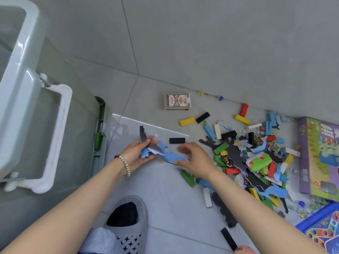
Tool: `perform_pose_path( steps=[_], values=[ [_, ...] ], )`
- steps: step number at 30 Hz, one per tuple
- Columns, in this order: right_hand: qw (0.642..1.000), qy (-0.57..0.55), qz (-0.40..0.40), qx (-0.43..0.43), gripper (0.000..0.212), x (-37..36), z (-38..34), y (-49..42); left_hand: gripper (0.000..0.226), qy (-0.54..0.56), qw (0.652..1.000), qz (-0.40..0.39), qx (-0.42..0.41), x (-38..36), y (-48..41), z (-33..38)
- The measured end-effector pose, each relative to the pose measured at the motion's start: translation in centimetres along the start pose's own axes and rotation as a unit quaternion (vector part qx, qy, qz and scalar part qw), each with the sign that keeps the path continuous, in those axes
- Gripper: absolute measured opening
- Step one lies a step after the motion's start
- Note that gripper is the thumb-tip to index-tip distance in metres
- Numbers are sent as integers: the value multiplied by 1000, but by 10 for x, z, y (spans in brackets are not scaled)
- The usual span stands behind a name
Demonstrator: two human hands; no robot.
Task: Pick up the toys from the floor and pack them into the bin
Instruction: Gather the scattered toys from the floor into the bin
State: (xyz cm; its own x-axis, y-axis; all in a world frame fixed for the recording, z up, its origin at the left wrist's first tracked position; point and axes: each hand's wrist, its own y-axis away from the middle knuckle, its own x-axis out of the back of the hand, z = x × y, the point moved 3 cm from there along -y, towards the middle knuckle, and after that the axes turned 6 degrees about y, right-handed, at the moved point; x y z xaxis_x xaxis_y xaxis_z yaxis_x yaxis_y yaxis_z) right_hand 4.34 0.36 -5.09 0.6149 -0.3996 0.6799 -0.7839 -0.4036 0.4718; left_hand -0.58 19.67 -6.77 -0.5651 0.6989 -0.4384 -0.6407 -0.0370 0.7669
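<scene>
- Left hand point(136, 153) is curled round a small stack of puzzle pieces point(145, 142), blue and dark ones, thumb on top and fingers underneath.
- Right hand point(194, 160) is palm down, and thumb and curled fingers look to be pinching the right end of a long blue puzzle piece point(172, 155). Its other end reaches almost to the left fingertips.
- That piece lies on a clear plastic sheet point(146, 125) between the two hands, with a black domino block point(177, 140) just past it.
- Biggest risk imo: the piece is thin and floppy-looking and lies flat, so a pinch at one end could let it bend or slip off, especially on slick plastic.
- The stack on the left is fanned out rather than squared up, so adding another piece might let one slide out on the way over.
- Bin point(27, 88) stands off to the left, just past the left wrist, so it's a short carry. Its white handle sticks out on the near side though, and a wide piece could clip it.
- Most of the job is still ahead, I'd say. The big toy pile point(256, 162) sits to the right, well apart from the bin.
- Marbles point(220, 98) lie loose around it, and they'll roll if bumped.
</scene>
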Motion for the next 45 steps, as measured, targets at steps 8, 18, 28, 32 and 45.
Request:
perform_pose_path(
  steps=[8,18,28,32,45],
  values=[
    [998,-4,54,-23,15,-15,0,2,23,62,997,23,35,16,3,6],
    [912,-396,-41,-96,16,1,-26,2,37,-56,991,-110,60,-36,11,-3],
    [992,-85,78,-39,26,15,-3,-30,17,87,995,52,0,-3,-5,12],
    [993,-45,93,-49,23,11,-1,-35,24,84,996,29,12,-2,-7,14],
    [976,-163,141,-17,22,64,-13,-78,15,68,997,20,-7,-48,-25,14]
  ],
)
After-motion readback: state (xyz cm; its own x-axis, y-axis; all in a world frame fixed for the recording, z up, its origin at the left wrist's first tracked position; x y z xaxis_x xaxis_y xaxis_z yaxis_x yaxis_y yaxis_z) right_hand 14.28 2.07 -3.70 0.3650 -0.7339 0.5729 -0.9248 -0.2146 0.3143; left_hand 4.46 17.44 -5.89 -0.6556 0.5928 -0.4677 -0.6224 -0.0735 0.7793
